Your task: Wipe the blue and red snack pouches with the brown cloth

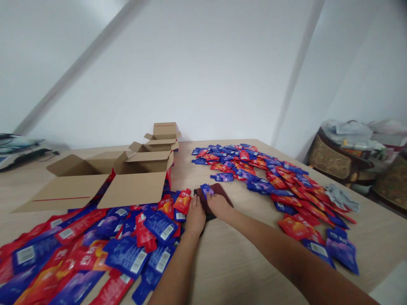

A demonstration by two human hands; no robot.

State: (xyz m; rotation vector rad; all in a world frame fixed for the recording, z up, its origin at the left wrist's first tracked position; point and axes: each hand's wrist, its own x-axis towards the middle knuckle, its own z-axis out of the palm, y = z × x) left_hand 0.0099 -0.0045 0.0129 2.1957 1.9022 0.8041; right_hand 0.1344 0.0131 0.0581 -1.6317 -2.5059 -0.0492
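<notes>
Both my hands meet at the middle of a wooden table point(241, 258). My right hand point(218, 205) presses a small blue sachet point(207, 190) onto a dark maroon cloth point(219, 191), fingers closed on it. My left hand point(195, 217) lies flat beside it, fingertips at the cloth's left edge, next to a red sachet point(182, 201). A big heap of red and blue sachets point(95, 250) covers the table on my left. Another spread of the same sachets point(280, 182) runs along the right side.
An open cardboard box point(133, 182) stands at the back left, with two smaller open boxes point(160, 137) behind it. A grey scrap point(341, 198) lies near the right edge. Patterned baskets with bags point(343, 156) stand beyond the table on the right.
</notes>
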